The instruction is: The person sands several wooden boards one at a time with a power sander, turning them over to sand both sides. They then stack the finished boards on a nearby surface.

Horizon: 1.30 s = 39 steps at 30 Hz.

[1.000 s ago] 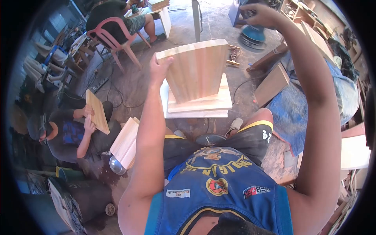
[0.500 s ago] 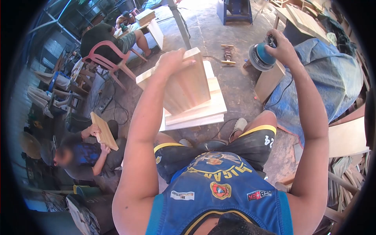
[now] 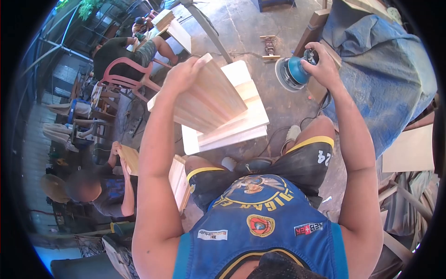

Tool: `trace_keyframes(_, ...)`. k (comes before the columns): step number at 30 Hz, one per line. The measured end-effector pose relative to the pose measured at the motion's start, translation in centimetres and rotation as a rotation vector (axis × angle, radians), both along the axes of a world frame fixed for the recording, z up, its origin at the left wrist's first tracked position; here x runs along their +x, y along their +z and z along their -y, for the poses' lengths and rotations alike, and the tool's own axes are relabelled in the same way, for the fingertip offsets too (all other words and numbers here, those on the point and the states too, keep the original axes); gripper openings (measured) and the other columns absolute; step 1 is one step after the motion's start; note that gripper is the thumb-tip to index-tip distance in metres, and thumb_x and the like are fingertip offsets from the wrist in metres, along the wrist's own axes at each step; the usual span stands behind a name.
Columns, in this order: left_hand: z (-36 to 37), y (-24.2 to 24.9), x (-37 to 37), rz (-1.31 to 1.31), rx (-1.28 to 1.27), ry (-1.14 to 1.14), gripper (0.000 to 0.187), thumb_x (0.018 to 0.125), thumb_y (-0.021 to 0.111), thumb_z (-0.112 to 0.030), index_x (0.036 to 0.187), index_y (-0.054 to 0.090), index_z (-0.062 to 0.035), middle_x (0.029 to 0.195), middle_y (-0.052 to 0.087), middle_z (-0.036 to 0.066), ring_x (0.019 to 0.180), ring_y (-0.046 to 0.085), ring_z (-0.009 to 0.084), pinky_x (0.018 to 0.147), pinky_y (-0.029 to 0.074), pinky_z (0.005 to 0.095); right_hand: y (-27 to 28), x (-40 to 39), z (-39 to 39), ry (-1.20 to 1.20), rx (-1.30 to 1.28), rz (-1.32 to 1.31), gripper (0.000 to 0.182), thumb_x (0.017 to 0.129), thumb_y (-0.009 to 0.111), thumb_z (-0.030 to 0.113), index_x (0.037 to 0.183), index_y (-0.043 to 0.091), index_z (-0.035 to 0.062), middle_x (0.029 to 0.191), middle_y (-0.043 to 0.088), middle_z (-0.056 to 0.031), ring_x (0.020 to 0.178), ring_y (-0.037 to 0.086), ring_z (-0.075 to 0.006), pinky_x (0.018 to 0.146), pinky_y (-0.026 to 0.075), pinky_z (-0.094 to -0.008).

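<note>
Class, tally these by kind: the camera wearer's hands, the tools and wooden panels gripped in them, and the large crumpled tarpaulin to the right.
Hands: 2 (left hand, right hand)
Tools: 1 (teal sander)
Gripped panels: 1 (wooden panel)
Tarpaulins: 1 (blue tarpaulin)
Total: 5

Left arm [image 3: 155,176]: it is bare and reaches forward, with only a small bend at the elbow.
Left wrist [image 3: 169,88]: it is bent a little, so the hand turns inward to the right.
Left hand [image 3: 183,74]: the back of it is facing up; the fingers are closed in a grip and partly hidden.
Right arm [image 3: 360,172]: it is also bare and stretched forward, and the forearm leans inward.
Right wrist [image 3: 338,86]: it looks almost straight.
Right hand [image 3: 323,67]: it is curled in a hold, the thumb pointing inward and the fingers bent above it.
Both hands: they are well apart, at nearly equal reach.
</note>
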<state>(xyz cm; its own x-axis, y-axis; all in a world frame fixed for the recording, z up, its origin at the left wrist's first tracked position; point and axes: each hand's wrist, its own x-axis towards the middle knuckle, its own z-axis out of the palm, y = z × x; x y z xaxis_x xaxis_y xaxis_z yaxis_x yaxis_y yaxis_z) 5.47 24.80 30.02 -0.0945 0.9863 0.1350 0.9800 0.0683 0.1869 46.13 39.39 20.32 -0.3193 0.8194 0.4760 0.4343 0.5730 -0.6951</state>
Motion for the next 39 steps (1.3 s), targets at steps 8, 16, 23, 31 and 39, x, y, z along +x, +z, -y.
trace_keyframes(8,9.5,1.3,-5.4,-0.163,-0.018,0.143,0.043,0.097,0.058,-0.047,0.107,0.063,-0.0057,0.095,0.070,0.023,0.094,0.066,0.0446,0.081,0.050,0.0511,-2.0,2.7,-1.8,-0.035,0.098,-0.031,0.047,0.081,0.075,0.025,0.124,0.058,0.0129,0.116,0.066,-0.0134,0.109,0.065,-0.0315,0.094,0.049,-0.0414)
trace_keyframes(16,11.2,0.3,-5.2,-0.166,0.093,0.190,0.058,0.075,0.085,-0.042,0.115,0.062,-0.0075,0.095,0.071,0.017,0.090,0.070,0.0371,0.081,0.053,0.0433,-1.8,2.9,-0.6,-0.081,0.093,0.003,0.050,0.082,0.074,0.025,0.128,0.058,0.0134,0.119,0.066,-0.0131,0.113,0.064,-0.0304,0.098,0.048,-0.0400)
trace_keyframes(23,12.3,-8.1,-8.0,0.881,0.700,0.151,0.073,0.075,0.081,-0.008,0.140,0.049,-0.0005,0.125,0.062,0.012,0.115,0.059,0.0222,0.104,0.046,0.0359,-1.7,2.6,0.3,-0.060,0.118,-0.133,0.053,0.080,0.077,0.013,0.129,0.059,0.0050,0.123,0.063,-0.0147,0.115,0.061,-0.0276,0.101,0.046,-0.0366)
trace_keyframes(31,13.6,-23.5,-7.3,1.263,0.439,0.401,0.063,0.082,0.077,-0.002,0.139,0.050,0.0041,0.132,0.061,0.014,0.118,0.060,0.0239,0.104,0.047,0.0360,-0.1,0.7,3.2,-0.099,0.090,-0.151,0.055,0.080,0.077,0.016,0.131,0.058,0.0062,0.125,0.061,-0.0156,0.118,0.059,-0.0301,0.105,0.044,-0.0384)
trace_keyframes(39,13.6,-23.1,-7.0,1.209,0.440,0.295,0.049,0.082,0.079,-0.006,0.126,0.061,0.0060,0.115,0.070,0.013,0.102,0.067,0.0214,0.092,0.053,0.0331,-1.2,-1.2,4.2,-0.048,-0.005,-0.042,0.056,0.080,0.077,0.015,0.132,0.058,0.0074,0.120,0.065,-0.0154,0.113,0.063,-0.0281,0.100,0.047,-0.0377)
